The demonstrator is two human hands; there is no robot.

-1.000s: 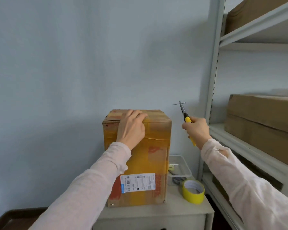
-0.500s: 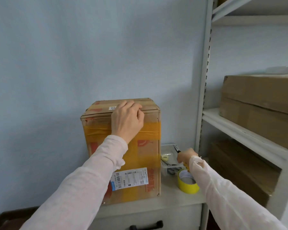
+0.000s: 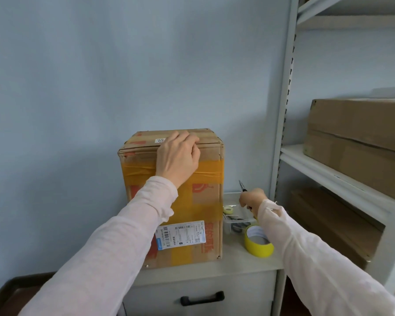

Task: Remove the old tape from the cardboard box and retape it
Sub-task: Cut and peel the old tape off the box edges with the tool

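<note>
The metal shelving unit (image 3: pixel 283 124) stood at the right, with large brown cartons (image 3: pixel 360 137) on its shelves. To its left, a low white cabinet (image 3: pixel 240 265) with a black drawer handle (image 3: pixel 202 298) stood against the wall.

The cardboard box (image 3: pixel 206 201) stood upright on the left part of the cabinet top. Its long axis was vertical, its closed flaps faced up, and its labelled face was turned toward the camera. Its surface was worn – creased at the top corners, with red printing. Old tape (image 3: pixel 137 169), amber in colour, ran in a wrinkled band across the upper front, with further strips lower down the front. A white shipping label (image 3: pixel 180 234) with barcodes sat on the lower front.

Just right of the box, a clear plastic tray (image 3: pixel 230 199) held a small pale tape roll (image 3: pixel 227 210) and dark-handled scissors (image 3: pixel 238 227). A yellow tape roll (image 3: pixel 259 247) lay flat in front of the tray, hole up.

The left hand (image 3: pixel 178 156) lay over the top front edge of the box, fingers curled onto the lid – whether they pinched tape could not be told. The right hand (image 3: pixel 252 199) was above the tray, closed around a pointed tool (image 3: pixel 242 185) whose thin dark tip pointed up and slightly left.
</note>
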